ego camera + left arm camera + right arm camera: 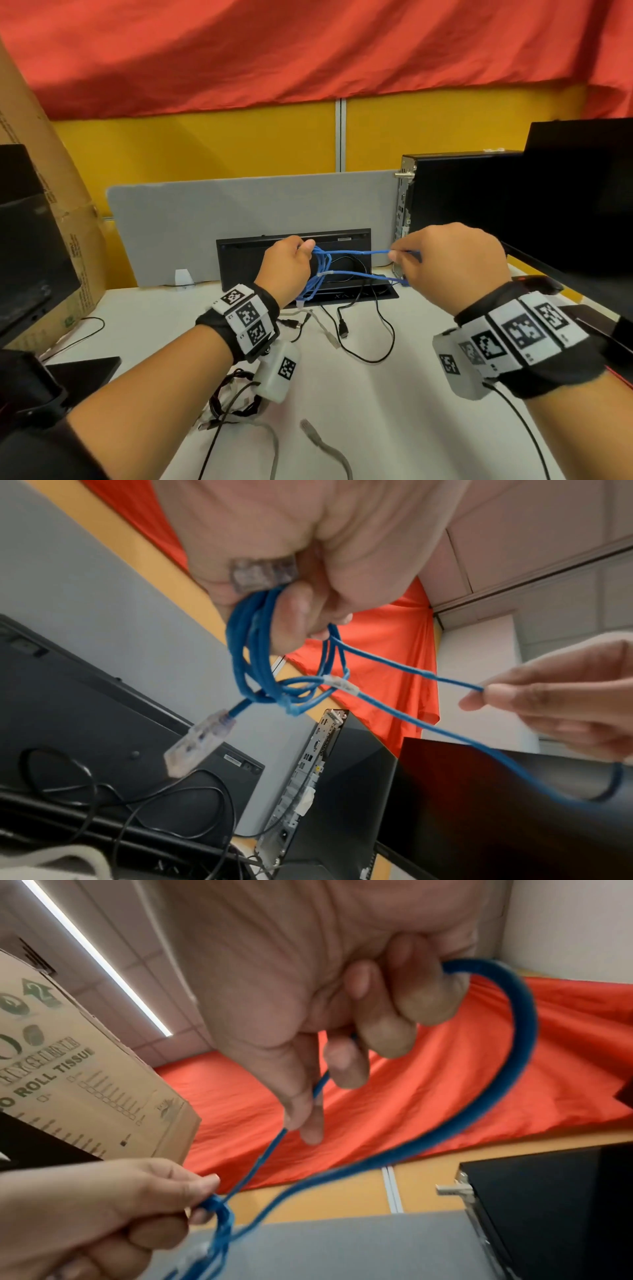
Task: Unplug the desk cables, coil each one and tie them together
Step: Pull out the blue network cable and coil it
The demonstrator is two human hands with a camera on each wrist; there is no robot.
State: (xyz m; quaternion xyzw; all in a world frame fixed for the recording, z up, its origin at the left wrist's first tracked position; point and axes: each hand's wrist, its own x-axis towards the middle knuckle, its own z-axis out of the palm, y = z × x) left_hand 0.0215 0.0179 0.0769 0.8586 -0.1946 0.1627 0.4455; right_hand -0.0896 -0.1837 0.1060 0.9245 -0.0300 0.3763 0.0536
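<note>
Now blue cable (346,253) coils in left hand (286,265) fingers, right hand (448,262) pinching strand.

Both hands raised apart: left hand (286,265) fisted, right hand (448,260) apparently pinching thumb to forefinger.

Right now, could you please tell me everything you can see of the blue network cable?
The thin blue network cable, round and rubbery-looking, hangs in several loose loops gripped by the left hand. One long loop stretches to the right hand, which pinches it. A clear plastic plug dangles below the coil; another sits against the left palm. It is held above the desk.
</note>
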